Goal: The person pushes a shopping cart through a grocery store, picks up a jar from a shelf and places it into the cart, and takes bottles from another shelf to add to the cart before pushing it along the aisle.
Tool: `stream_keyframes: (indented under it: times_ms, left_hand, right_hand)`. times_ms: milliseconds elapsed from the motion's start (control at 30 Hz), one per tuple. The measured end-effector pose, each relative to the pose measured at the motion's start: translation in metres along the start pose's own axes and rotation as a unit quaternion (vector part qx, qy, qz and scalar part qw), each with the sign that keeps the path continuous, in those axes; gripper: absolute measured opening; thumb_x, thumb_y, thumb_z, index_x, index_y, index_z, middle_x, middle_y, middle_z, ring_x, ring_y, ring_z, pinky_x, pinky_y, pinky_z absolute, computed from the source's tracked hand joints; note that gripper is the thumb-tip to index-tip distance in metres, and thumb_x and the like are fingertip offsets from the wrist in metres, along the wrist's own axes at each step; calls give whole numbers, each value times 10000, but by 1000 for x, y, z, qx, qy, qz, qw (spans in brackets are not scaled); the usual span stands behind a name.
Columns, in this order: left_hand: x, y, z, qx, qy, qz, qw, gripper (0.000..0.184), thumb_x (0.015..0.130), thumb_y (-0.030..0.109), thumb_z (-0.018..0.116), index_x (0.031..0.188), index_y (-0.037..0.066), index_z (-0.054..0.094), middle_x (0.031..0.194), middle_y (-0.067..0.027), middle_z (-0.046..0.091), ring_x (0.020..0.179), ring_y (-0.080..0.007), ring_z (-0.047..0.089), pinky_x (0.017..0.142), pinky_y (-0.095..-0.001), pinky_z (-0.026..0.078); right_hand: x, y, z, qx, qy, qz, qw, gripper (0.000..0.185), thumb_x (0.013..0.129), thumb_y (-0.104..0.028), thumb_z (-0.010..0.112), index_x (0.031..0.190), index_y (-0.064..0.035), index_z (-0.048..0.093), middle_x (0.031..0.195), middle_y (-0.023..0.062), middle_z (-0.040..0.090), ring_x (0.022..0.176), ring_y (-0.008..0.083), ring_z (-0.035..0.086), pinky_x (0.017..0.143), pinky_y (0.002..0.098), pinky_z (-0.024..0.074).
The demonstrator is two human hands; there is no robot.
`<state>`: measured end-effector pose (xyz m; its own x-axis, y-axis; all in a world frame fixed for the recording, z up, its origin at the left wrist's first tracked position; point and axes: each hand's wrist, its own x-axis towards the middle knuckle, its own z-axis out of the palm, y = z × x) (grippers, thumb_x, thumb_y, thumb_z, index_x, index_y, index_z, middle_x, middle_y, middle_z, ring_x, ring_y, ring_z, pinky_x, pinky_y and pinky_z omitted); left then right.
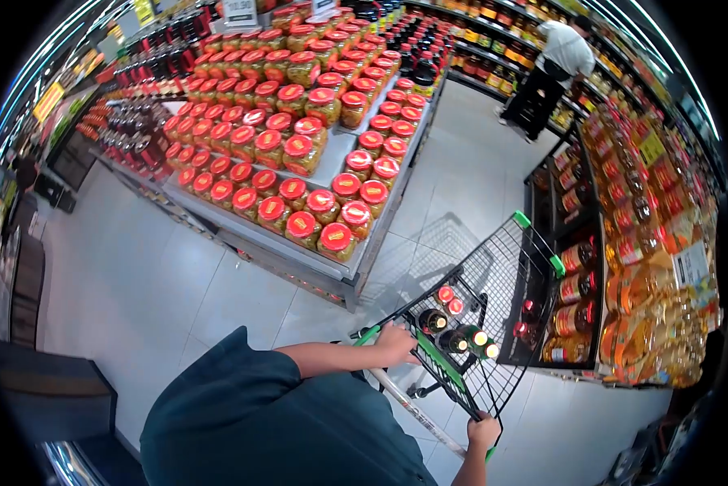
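A wire shopping cart (502,275) with green corner pieces stands in front of me. My left hand (395,346) is closed on the cart's rear edge, near the green bar (441,360). Farther right, my right hand (484,431) grips the rear right side of the cart. The grey handle bar (417,411) runs between my body and the basket. Inside the cart are several dark bottles (433,321) and two small red-lidded jars (446,295).
A stepped display of red-lidded jars (302,227) stands ahead on the left, its corner close to the cart. Shelves of oil bottles (574,287) line the right. A person (565,57) bends at the far shelves. Tiled floor (429,202) runs between the displays.
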<state>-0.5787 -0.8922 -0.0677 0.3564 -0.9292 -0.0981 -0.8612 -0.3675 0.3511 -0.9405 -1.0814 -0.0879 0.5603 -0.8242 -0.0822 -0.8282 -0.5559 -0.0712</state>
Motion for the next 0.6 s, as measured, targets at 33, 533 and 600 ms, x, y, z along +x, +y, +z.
stream_keyframes:
  times_ms: [33,533,600]
  left_hand:
    - [6,3,0,-19,7,-9,1000,537,724,678,736,832,154,778,836,-50,712,1002,-276,629,892,-499,442]
    - [70,39,1,-33,12,-90,995,601,701,707,727,835,123,776,813,-84,714,964,-288,627,881,-482,435]
    - [79,41,6,-26,17,-94,995,621,696,722,718,835,120,775,819,-81,717,959,-289,632,871,-477,437]
  right_hand:
    - [9,4,-2,2,0,-5,1000,195,706,-205,683,844,-162,813,776,133,733,708,353,694,664,445,554]
    - [123,50,-24,-15,-24,-70,997,231,702,-207,694,895,-172,815,733,151,715,699,361,704,672,456,570]
    - [138,56,-23,-15,-22,-89,996,243,710,-212,680,906,-181,820,748,152,720,717,363,709,682,461,572]
